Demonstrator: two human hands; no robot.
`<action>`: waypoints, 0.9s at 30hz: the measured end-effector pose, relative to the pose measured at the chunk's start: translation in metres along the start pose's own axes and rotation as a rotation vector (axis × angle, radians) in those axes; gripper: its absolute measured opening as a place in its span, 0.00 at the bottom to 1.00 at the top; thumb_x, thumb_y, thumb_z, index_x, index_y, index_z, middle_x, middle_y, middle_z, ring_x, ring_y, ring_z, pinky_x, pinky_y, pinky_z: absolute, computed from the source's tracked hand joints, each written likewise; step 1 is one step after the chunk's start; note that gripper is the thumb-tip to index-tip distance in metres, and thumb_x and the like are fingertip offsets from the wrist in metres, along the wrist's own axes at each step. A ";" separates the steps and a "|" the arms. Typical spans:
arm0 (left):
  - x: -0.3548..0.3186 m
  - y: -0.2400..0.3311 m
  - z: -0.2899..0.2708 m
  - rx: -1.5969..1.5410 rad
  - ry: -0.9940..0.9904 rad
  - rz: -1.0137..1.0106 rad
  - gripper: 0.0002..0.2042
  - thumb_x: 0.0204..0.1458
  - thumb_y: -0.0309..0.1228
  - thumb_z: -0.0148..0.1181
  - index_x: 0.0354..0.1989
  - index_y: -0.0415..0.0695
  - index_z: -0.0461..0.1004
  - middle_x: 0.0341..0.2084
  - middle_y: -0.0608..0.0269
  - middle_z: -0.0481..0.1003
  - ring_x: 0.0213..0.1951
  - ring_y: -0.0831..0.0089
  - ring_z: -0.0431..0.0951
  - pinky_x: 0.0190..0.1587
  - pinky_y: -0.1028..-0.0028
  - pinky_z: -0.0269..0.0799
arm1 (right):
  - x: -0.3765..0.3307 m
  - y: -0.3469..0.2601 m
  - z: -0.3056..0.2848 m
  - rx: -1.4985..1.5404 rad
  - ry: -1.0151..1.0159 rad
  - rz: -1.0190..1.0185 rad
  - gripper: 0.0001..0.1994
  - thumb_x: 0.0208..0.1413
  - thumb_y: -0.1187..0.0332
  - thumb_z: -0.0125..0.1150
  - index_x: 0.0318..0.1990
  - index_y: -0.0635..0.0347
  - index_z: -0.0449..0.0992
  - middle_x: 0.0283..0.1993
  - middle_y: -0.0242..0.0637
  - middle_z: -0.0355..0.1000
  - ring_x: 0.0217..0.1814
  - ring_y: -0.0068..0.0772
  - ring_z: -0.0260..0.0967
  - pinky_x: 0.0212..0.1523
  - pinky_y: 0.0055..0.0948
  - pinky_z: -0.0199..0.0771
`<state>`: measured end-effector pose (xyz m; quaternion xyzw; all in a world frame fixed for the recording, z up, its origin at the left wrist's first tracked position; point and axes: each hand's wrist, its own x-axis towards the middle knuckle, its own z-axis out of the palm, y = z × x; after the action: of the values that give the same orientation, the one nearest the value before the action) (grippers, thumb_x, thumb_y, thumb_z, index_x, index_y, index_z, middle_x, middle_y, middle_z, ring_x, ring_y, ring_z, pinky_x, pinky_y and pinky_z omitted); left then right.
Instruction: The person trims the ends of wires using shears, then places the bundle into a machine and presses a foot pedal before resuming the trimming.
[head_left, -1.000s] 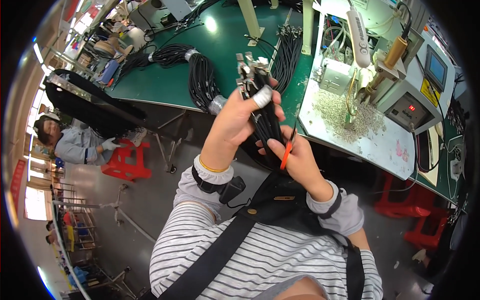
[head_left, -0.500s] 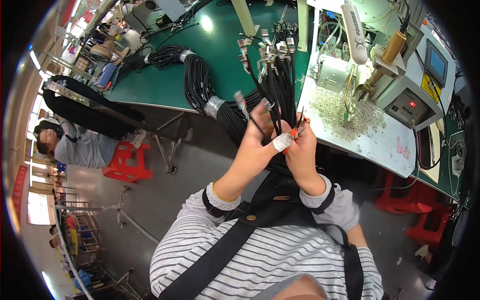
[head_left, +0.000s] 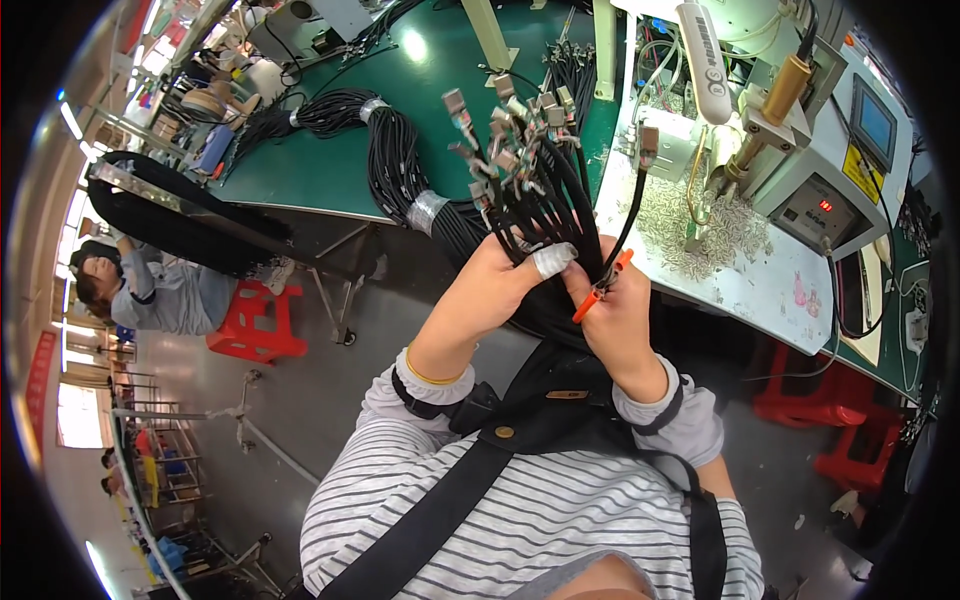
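Two hands clamp one floppy black cable bundle (head_left: 560,215) above the green surface (head_left: 330,160): left hand (head_left: 495,290) closed round it, right hand (head_left: 615,305) pinching orange-handled cutters (head_left: 600,287) alongside; best gripped below the connectors.

Both hands meet just in front of the green workbench (head_left: 330,170). The left hand (head_left: 490,295) grips a bundle of black cables (head_left: 545,215) with grey connectors fanned above; the right hand (head_left: 615,305) pinches what looks like an orange-handled tool (head_left: 600,285) beside it.
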<state>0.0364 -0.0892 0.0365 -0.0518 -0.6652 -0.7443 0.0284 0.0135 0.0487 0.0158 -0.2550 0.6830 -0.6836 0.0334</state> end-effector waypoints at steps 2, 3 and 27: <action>-0.003 0.002 0.000 0.009 -0.023 -0.014 0.10 0.50 0.27 0.53 0.40 0.37 0.68 0.34 0.66 0.72 0.39 0.79 0.69 0.44 0.79 0.63 | 0.001 0.000 -0.001 0.005 0.044 -0.053 0.10 0.49 0.78 0.53 0.40 0.68 0.67 0.28 0.31 0.67 0.29 0.17 0.61 0.31 0.17 0.61; -0.005 0.005 0.001 0.033 0.006 0.004 0.10 0.50 0.26 0.52 0.39 0.37 0.68 0.34 0.65 0.73 0.38 0.78 0.70 0.44 0.79 0.63 | 0.001 0.001 -0.002 0.005 0.045 -0.054 0.10 0.49 0.78 0.53 0.40 0.68 0.67 0.28 0.31 0.67 0.29 0.17 0.61 0.31 0.17 0.61; -0.022 -0.001 -0.042 -0.246 0.048 -0.301 0.19 0.50 0.34 0.50 0.47 0.33 0.62 0.25 0.55 0.73 0.19 0.69 0.73 0.30 0.69 0.74 | -0.044 0.019 -0.038 0.029 -0.159 0.121 0.06 0.53 0.72 0.49 0.30 0.67 0.64 0.15 0.31 0.62 0.15 0.20 0.58 0.17 0.20 0.58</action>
<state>0.0567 -0.1317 0.0282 0.0630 -0.5684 -0.8170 -0.0738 0.0307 0.1000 -0.0131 -0.2662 0.6825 -0.6677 0.1324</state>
